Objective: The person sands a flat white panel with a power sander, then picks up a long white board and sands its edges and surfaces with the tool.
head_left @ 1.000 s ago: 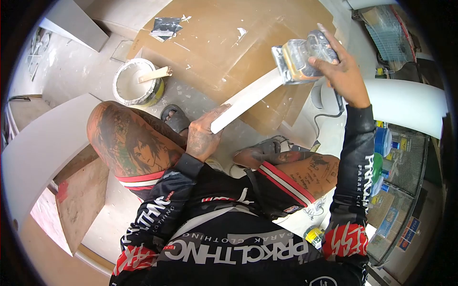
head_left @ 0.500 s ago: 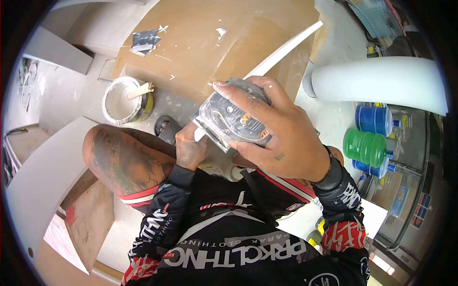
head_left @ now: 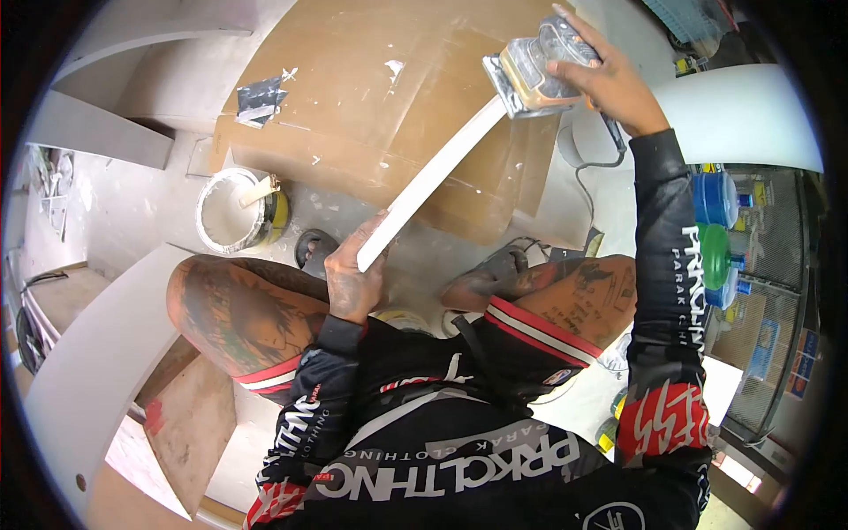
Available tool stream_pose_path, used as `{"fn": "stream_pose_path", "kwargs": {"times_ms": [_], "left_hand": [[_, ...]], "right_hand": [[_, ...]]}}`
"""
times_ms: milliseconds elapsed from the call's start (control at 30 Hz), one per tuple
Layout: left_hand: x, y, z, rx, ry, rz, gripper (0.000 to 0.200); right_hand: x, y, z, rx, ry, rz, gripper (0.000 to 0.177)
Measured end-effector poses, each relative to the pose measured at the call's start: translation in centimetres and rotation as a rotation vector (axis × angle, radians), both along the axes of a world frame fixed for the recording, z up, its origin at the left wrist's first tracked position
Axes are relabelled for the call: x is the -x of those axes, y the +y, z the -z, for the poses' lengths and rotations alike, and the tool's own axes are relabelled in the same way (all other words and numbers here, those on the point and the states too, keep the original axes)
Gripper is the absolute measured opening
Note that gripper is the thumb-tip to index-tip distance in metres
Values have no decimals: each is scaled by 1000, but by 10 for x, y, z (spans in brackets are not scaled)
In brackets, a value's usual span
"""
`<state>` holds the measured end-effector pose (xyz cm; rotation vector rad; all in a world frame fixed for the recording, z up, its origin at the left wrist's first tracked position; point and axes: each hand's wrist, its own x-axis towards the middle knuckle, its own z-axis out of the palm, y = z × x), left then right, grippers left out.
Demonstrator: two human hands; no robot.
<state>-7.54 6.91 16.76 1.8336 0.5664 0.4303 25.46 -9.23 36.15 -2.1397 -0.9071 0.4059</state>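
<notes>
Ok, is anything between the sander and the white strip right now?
Nothing visible. The right hand holds the sander against the far end of the white strip; the left hand grips its near end.

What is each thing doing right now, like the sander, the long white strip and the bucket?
sander, resting on the far end of the white strip
white strip, tilted, near end gripped
left hand, shut on the white strip
right hand, shut on the sander
bucket, open, stick leaning inside
cardboard, flat, flecked white
</notes>
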Motion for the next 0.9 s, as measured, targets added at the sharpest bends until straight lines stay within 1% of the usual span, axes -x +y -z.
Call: {"fn": "stream_pose_path", "kwargs": {"times_ms": [67,100,167,233,367,433,533,567,633,700,767,800,867,900], "left_hand": [[0,2,0,-117,-35,21,35],[0,3,4,-123,-31,24,35],[1,4,16,-240,-122,24,32],[2,6,16,-223,-94,31,32],[-1,6,10,-194,-70,25,31],[0,7,10,-161,-61,22,31],[3,11,18,-112,-42,20,31],[3,13,22,-96,-31,19,31],[1,12,14,-84,-22,31,33],[2,10,9,-74,-14,49,36],[0,10,7,-91,24,34,38],[1,11,8,-101,18,45,38],[3,12,13,-61,18,51,39],[3,13,13,-117,19,67,39]], "right_hand": [[0,-1,1,-16,48,52,79],[6,-1,1,-40,77,36,78],[20,-1,7,-67,113,21,78],[37,-2,21,-71,-210,-98,76],[88,3,22,-99,-266,-151,77],[110,7,13,-49,-172,-167,79],[112,4,6,-2,-123,-187,81],[106,1,7,-3,-127,-182,81],[77,-8,13,38,-261,-178,81],[44,-16,17,-15,-228,-144,79],[-8,-27,18,-44,-85,-24,77],[-23,-30,16,-53,-91,-12,77],[-44,-35,8,55,-182,118,79],[-55,-38,12,46,-184,132,79]]}}
